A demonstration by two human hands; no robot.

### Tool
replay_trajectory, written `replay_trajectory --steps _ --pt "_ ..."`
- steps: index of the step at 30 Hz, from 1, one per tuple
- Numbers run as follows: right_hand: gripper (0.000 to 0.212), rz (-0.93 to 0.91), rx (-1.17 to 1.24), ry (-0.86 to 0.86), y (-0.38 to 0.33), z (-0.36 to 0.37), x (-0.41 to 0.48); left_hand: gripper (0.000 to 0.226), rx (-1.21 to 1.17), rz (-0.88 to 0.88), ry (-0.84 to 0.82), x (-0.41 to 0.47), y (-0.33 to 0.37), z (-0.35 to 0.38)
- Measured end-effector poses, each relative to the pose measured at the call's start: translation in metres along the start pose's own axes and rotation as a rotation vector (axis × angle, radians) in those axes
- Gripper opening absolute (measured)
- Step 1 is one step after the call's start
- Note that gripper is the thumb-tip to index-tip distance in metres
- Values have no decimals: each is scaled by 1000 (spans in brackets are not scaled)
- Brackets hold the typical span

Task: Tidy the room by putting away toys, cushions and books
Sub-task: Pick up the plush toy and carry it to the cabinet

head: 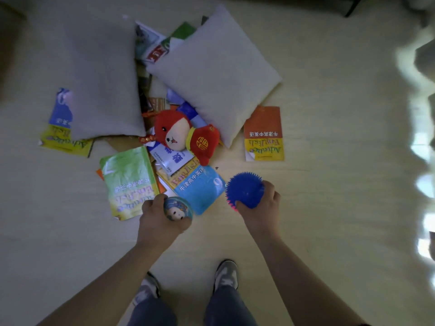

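Closest to me, 2 shoes (226,274) stand on the pale floor (329,172), and both bare forearms reach out above them. My left hand (157,220) is curled round a small printed ball (178,209), with a cartoon face showing between thumb and fingers. It sits over the near corner of a green book (128,182). My right hand (263,208) grasps a blue spiky ball (244,189) from the right, thumb low on it, and a few pink spikes show at its lower edge. I cannot tell whether either ball touches the floor.

Between the 2 balls a blue book (200,187) lies flat, overlapping a yellow one beneath it. The green book lies flat to its left, its cover creased. Just beyond them a red plush (181,135) lies on its side across a white book (169,158).

To the right an orange book (263,134) lies alone on the floor, just beside the near corner of the right cushion (216,71). Far left, another book (60,123) in blue and yellow is partly tucked under the left cushion (98,74).

Both cushions are grey and lie flat, the right one turned at an angle. In the gap between them and past it, more books (150,43) lie heaped, partly covered by the cushions' edges.
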State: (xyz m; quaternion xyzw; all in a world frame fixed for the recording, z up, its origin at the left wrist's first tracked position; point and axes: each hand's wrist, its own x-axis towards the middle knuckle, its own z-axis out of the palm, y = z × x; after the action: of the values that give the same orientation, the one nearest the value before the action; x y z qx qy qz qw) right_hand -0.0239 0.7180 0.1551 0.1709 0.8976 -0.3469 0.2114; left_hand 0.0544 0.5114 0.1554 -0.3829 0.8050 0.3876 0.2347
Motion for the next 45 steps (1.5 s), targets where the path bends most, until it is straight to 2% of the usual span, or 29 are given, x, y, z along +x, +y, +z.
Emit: replay_trajectory --steps 8,14,22,24,27,30,33,40,45 --pt "77 -36 144 110 -94 -120 -99 71 -118 130 26 -108 108 -93" --pt "73 -68 250 212 -157 -195 -165 77 -178 225 -7 -168 155 -158" --pt "71 -53 387 425 -205 -276 -278 79 -141 476 -55 -267 201 -236" --pt "70 -32 428 477 -208 -291 -311 74 -110 542 -81 -291 213 -251" --pt "69 -9 497 585 -205 -313 -364 63 -67 658 -128 -333 230 -267" --pt "70 8 546 676 -199 -331 -406 66 -75 754 -187 -370 245 -272" --pt "68 40 622 772 -183 -350 -449 59 -57 858 -260 -417 256 -268" --pt "70 103 743 986 -118 -395 -552 77 -38 978 -425 -527 261 -218" --pt "66 159 753 1164 -36 -431 -659 66 -7 1083 -656 -648 242 -149"
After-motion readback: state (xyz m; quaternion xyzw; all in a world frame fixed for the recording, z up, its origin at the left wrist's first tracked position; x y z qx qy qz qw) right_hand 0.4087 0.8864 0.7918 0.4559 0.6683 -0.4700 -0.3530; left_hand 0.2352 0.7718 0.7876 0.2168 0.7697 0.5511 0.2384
